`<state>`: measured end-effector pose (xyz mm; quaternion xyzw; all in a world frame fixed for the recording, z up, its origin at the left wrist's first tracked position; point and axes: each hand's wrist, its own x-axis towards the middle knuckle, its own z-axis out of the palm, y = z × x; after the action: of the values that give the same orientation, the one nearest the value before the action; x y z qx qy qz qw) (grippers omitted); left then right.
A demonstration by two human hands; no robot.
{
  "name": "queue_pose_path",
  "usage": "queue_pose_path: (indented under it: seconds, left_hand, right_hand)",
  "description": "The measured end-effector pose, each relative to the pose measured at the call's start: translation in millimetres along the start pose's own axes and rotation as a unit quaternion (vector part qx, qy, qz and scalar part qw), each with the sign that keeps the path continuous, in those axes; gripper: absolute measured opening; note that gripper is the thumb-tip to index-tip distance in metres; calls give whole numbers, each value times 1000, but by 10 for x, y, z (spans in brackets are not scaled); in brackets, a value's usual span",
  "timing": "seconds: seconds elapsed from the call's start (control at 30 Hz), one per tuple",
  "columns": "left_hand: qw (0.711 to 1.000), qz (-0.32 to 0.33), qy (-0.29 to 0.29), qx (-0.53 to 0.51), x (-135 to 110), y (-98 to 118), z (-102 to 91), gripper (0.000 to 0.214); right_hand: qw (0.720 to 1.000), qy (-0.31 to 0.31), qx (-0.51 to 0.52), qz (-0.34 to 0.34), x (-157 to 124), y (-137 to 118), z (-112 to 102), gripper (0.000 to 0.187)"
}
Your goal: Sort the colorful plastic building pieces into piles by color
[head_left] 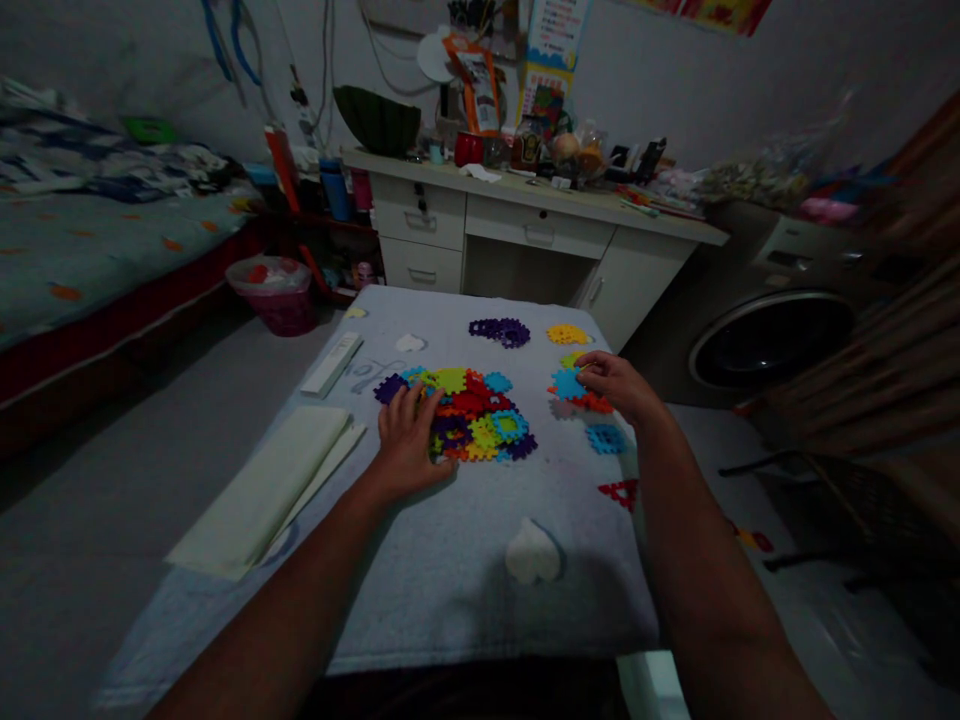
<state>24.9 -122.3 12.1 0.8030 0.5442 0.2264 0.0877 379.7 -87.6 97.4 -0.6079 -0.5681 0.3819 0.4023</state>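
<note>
A heap of colourful notched plastic building pieces lies in the middle of the cloth-covered table. My left hand rests on the heap's left side with its fingers spread. At the right, my right hand pinches the edge of a light blue notched piece. Orange pieces and a lime green one show beside and under it. Nearby lie a yellow group, a blue square piece and a red triangular piece. Farther back sits a purple cluster.
Folded pale sheets and a long white box lie along the table's left side. Behind stands a cluttered white desk. A washing machine is at the right, a pink bin and a bed at the left.
</note>
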Motion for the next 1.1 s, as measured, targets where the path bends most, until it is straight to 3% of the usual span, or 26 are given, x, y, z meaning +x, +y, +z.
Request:
queue_pose_path:
  seconds: [0.13,0.23,0.43,0.67,0.9,1.1]
  left_hand:
    - [1000,24,-13,-3,-32,17,-22,116]
    - [999,41,-6,11,-24,59,-11,115]
    - [997,64,6,46,1,151,62,101]
    - [996,59,32,67,27,177,107,86]
    - [995,45,52,68,61,185,130,73]
    - [992,31,64,100,69,179,166,72]
  right_hand:
    - [997,38,-55,34,-271,163,-299,28]
    - [994,52,-84,55,-429,317,-399,27]
    - [992,48,-92,74,-575,591,-396,22]
    - [986,83,-132,59,-530,806,-429,16]
    - [967,132,-209,68,-528,869,-448,13]
    - [955,174,-238,32,-526,858,-438,17]
